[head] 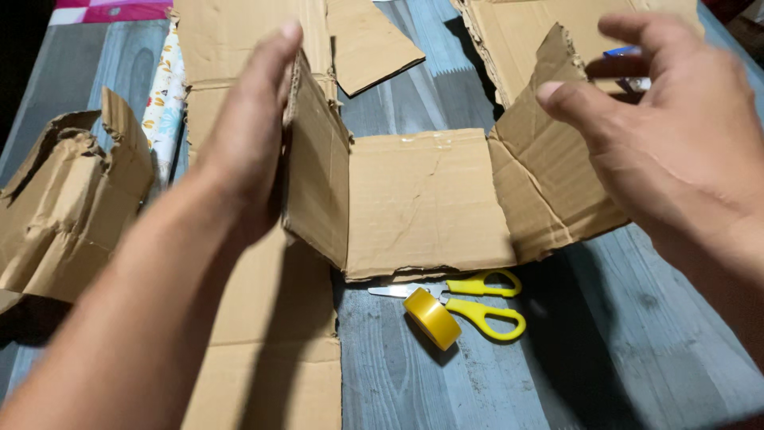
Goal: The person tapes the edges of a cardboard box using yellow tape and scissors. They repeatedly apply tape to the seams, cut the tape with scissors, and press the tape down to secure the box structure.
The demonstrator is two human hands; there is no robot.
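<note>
A brown cardboard piece [426,203] lies on the grey wooden surface with a flap on each side. My left hand [247,135] presses flat against the outside of the left flap [314,171], which stands nearly upright. My right hand [676,143] touches the torn right flap [541,151] with the thumb, fingers spread; that flap is tilted up. Neither hand grips anything.
Yellow-handled scissors [477,299] and a roll of yellow tape [432,318] lie just in front of the cardboard. More cardboard sheets [270,342] lie under my left arm and at the back. A crumpled cardboard piece [68,203] sits at the left. Patterned paper [165,99] peeks out behind.
</note>
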